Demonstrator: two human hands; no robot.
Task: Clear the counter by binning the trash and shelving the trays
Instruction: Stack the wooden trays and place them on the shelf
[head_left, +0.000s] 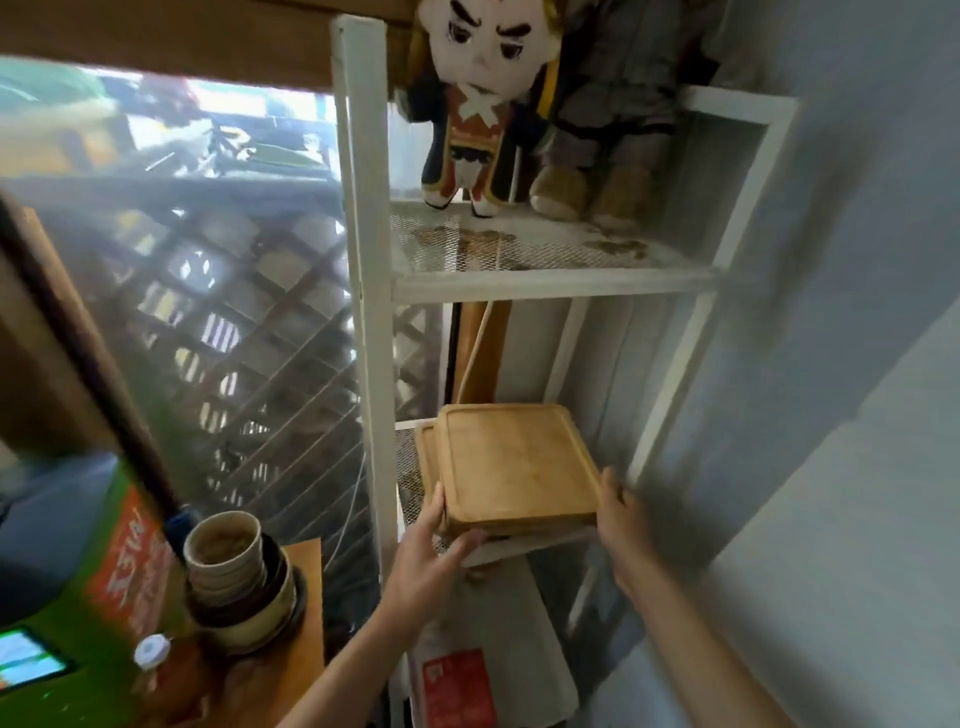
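Note:
A square wooden tray (517, 462) lies on top of another wooden tray (427, 451) on the middle mesh level of a white metal shelf unit (366, 291). My left hand (428, 551) grips the top tray's near left corner, thumb on its edge and fingers under it. My right hand (618, 506) holds the tray's near right corner. The tray's front edge overhangs the shelf's front rail.
Two plush dolls (491, 104) sit on the upper mesh level. A stack of bowls and cups (236, 571) stands on a wooden counter at lower left, beside a small bottle (151, 652). A white appliance with a red label (457, 680) sits below. A grey wall rises on the right.

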